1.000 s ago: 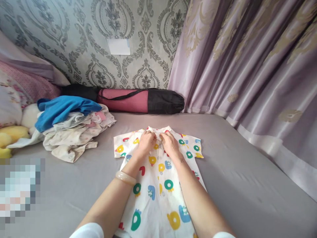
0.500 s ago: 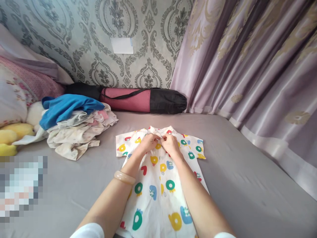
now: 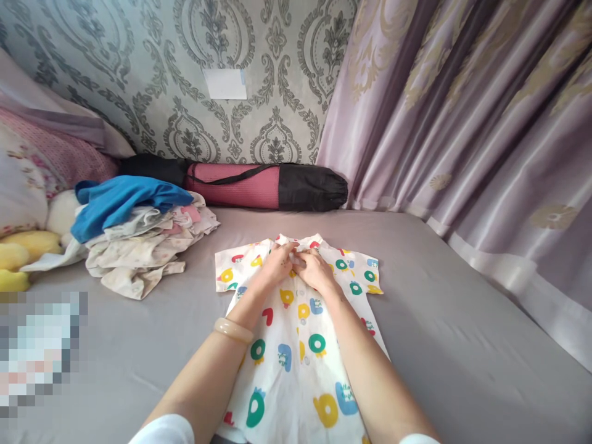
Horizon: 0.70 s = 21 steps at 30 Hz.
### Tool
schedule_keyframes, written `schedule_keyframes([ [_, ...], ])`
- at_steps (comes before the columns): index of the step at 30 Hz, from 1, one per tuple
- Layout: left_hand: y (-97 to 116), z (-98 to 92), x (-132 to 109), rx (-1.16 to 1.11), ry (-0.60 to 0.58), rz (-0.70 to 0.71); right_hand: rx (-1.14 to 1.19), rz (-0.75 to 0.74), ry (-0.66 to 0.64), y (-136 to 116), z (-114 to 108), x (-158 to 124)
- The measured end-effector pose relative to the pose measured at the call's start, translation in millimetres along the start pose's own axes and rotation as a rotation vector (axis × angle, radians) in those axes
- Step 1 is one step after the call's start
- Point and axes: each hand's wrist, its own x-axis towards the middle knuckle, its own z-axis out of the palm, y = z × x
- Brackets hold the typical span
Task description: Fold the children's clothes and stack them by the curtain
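Note:
A small white garment (image 3: pixel 296 345) printed with coloured shapes lies flat on the grey bed sheet (image 3: pixel 444 320), collar away from me. My left hand (image 3: pixel 276 264) and my right hand (image 3: pixel 313 269) meet just below the collar, both with fingers pinched on the fabric at the front opening. A pale bangle (image 3: pixel 234 330) sits on my left wrist. What exactly the fingertips grip is too small to make out beyond the cloth.
A heap of clothes (image 3: pixel 139 246) topped by a blue garment (image 3: pixel 124 200) lies at the left. A rolled pink and black mat (image 3: pixel 268 185) rests against the patterned wall. Pillows and a yellow soft toy (image 3: pixel 16 259) are far left. Curtains (image 3: pixel 462 123) hang at the right.
Both hands stay at the collar, with small shifts of the fingers on the front opening. The view has moved slightly.

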Motion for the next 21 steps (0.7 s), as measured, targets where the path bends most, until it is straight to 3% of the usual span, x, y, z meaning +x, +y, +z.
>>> schedule_keyframes([
  [6, 7, -2.3, -1, -0.054, -0.007, 0.107, -0.029, -0.043, -0.061, -5, -11, -7],
  [11, 6, -1.9, -2, -0.003, -0.129, 0.204, 0.233, -0.124, -0.19, 28, -29, 3],
  [12, 5, -4.7, 0, -0.009, -0.144, 0.203, 0.278, -0.09, -0.156, 40, -35, 6],
  [14, 1, -15.2, 4, -0.015, -0.123, 0.133, 0.32, 0.045, 0.039, 70, -49, 9],
  [18, -21, -51.1, 9, 0.153, 0.049, -0.132, 0.152, 0.413, 0.425, 128, -76, 2],
  [21, -43, -76.3, 2, 0.362, 0.109, -0.415, -0.029, 0.661, 0.407, 152, -84, -10],
])
